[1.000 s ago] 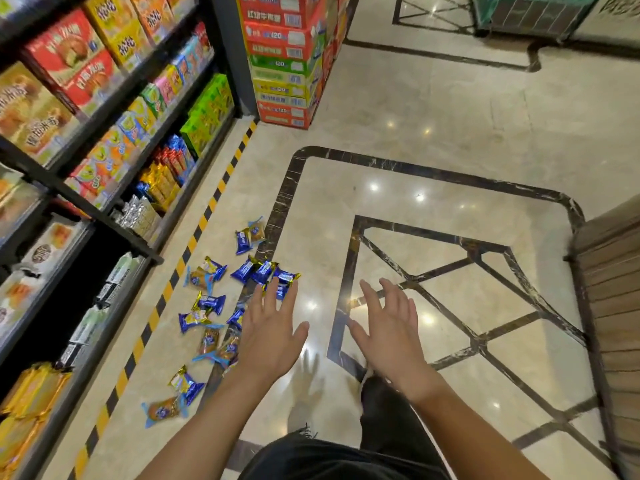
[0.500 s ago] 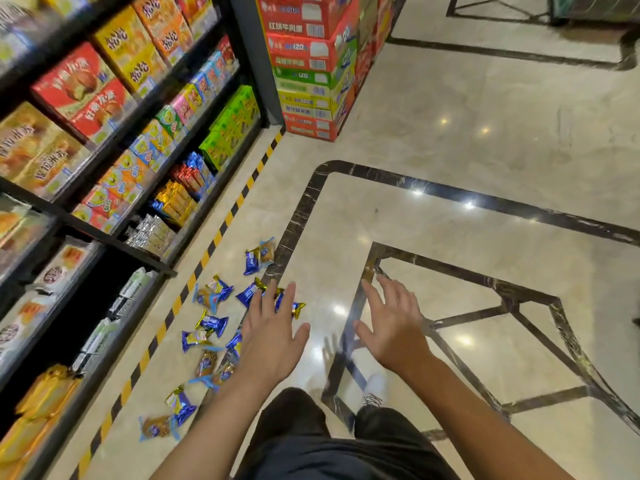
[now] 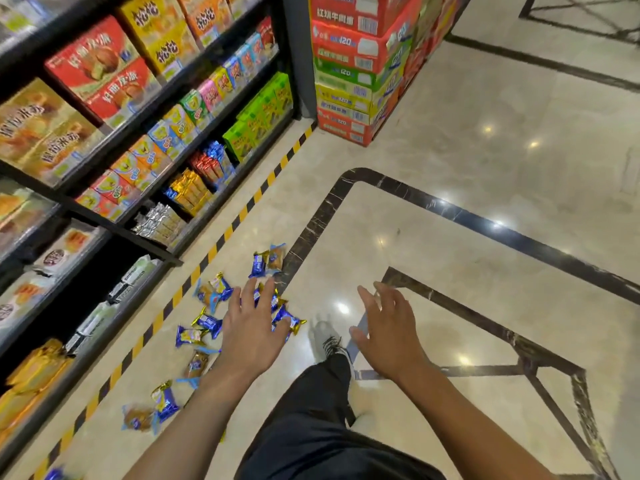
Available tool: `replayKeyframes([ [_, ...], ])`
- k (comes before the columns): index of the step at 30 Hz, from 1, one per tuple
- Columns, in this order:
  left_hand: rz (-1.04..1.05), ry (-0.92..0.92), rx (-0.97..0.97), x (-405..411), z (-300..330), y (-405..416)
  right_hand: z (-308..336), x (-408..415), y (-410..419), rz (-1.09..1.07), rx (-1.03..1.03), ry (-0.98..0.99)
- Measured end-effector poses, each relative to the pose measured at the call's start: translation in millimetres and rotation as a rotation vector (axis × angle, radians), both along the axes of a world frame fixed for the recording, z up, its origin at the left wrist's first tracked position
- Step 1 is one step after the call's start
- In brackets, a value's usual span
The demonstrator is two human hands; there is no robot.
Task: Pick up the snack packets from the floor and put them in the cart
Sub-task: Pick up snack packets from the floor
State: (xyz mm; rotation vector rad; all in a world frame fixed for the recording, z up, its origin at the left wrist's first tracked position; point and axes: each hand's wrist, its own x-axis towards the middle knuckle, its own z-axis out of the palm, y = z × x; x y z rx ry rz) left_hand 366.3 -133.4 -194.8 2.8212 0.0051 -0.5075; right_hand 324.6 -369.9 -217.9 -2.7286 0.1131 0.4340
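Several small blue-and-gold snack packets [image 3: 204, 327] lie scattered on the pale marble floor beside the black-and-yellow stripe. One pair of packets [image 3: 268, 261] lies farthest away, another pair [image 3: 152, 410] nearest me. My left hand [image 3: 252, 330] hovers over the middle of the scatter, fingers spread, holding nothing, and hides some packets. My right hand [image 3: 388, 330] is held out to the right of the packets, over bare floor, fingers apart and empty. No cart is in view.
Black store shelves [image 3: 114, 216] full of boxed and bagged snacks run along the left. A stack of red, green and yellow cartons [image 3: 360, 71] stands at the shelf's far end. My leg and white shoe [image 3: 329, 344] are between my hands. Marble floor with dark inlay stretches right.
The view has swung left and closer to the shelves; the wooden thing at the right edge has left the frame. My foot has stepped forward. Both hands stay spread and empty over the floor.
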Motion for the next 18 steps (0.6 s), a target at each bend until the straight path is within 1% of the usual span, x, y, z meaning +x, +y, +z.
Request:
replayKeyframes([
  [3, 0.037, -0.004, -0.005, 41.2, -8.5, -1.4, 0.5, 47.8, -0.4, 0.083, -0.008, 0.026],
  [6, 0.076, 0.026, -0.037, 81.2, -12.5, 1.5, 8.9, 101.7, 2.9, 0.176, -0.066, 0.038],
  [11, 0.126, -0.007, -0.089, 147.0, -6.1, 10.4, 24.7, 186.3, 13.1, 0.233, -0.057, -0.045],
  [14, 0.179, -0.021, -0.126, 176.1, 0.3, 15.4, 29.8, 221.0, 15.3, 0.228, -0.038, -0.013],
  [18, 0.258, -0.024, -0.124, 206.4, 3.4, 16.3, 30.7, 265.9, 20.7, 0.304, -0.014, -0.001],
])
